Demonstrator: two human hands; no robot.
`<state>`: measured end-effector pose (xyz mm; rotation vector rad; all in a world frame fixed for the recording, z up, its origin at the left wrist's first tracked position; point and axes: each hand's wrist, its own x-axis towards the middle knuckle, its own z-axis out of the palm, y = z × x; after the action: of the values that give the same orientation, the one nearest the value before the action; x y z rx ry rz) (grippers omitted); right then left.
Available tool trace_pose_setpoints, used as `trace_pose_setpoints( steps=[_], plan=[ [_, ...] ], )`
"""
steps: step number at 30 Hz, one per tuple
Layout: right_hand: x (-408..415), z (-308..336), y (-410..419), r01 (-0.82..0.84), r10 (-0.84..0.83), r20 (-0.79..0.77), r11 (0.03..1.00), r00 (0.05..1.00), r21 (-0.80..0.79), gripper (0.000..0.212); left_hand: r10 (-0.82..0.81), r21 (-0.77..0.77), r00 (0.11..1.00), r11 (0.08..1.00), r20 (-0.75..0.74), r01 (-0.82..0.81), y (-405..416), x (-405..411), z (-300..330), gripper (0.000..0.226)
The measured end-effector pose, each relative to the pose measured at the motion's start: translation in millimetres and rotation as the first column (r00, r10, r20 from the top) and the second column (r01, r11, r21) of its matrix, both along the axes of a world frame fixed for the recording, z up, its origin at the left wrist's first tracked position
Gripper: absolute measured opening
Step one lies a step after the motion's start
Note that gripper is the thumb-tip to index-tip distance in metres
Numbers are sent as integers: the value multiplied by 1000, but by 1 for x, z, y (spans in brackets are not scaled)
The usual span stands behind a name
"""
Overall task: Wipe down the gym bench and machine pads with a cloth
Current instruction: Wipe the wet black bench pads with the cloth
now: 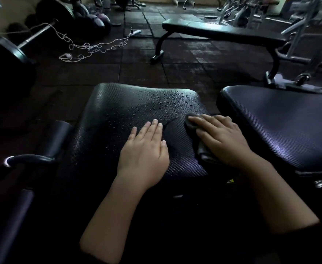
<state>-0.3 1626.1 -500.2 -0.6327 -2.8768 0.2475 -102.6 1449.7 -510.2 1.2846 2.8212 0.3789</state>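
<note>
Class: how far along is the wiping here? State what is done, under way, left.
Done: one droplet-free streak on the seat pad. Under way: the right hand presses a grey cloth on it; the left hand rests flat. Left: droplets across the pad's far part; the neighbouring back pad's state is unclear.

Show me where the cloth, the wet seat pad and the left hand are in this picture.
cloth [192, 124]: head view, on its grey far corner.
seat pad [118, 105]: head view, on the bare wet top.
left hand [145, 151]: head view, on the back of the hand.
</note>
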Motion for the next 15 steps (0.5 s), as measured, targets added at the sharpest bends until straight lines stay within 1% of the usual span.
trace_pose_setpoints(
  steps=[2, 4, 5, 6, 8, 10, 12, 14, 15],
  plan=[
    [-15, 2, -17, 5, -8, 58, 999, 998, 47, 58, -2, 0, 1000, 1000, -1, 2, 1, -1, 0, 56],
    [-11, -2, -38, -48, 47, 15, 993, 999, 110, 61, 0, 1, 1000, 1000, -5, 0, 1, -1, 0, 59],
    [-3, -4, -47, -83, 88, -31, 987, 996, 136, 60, 1, 5, 1000, 1000, -9, -1, 1, -1, 0, 64],
    [8, -7, -51, -116, 129, -73, 980, 989, 161, 56, 2, 10, 1000, 1000, -9, -2, 0, -1, 1, 69],
    [30, -13, -45, -159, 181, -97, 967, 979, 197, 49, 0, 22, 1000, 1000, 0, 0, -1, -1, 1, 73],
    [45, -16, -23, -161, 178, -89, 972, 980, 169, 48, -2, 25, 1000, 1000, 6, 2, -2, 0, 1, 72],
    [45, -13, 1, -121, 126, -75, 990, 989, 69, 51, 0, 20, 1000, 1000, 1, 0, -2, 0, 0, 72],
    [28, -7, 15, -60, 56, -71, 997, 996, -44, 58, 0, 14, 1000, 1000, -2, 0, -1, 0, 0, 72],
    [17, -6, 15, -43, 39, -63, 998, 997, -51, 64, 0, 12, 1000, 1000, -3, 0, -1, 1, 0, 72]
  ],
)
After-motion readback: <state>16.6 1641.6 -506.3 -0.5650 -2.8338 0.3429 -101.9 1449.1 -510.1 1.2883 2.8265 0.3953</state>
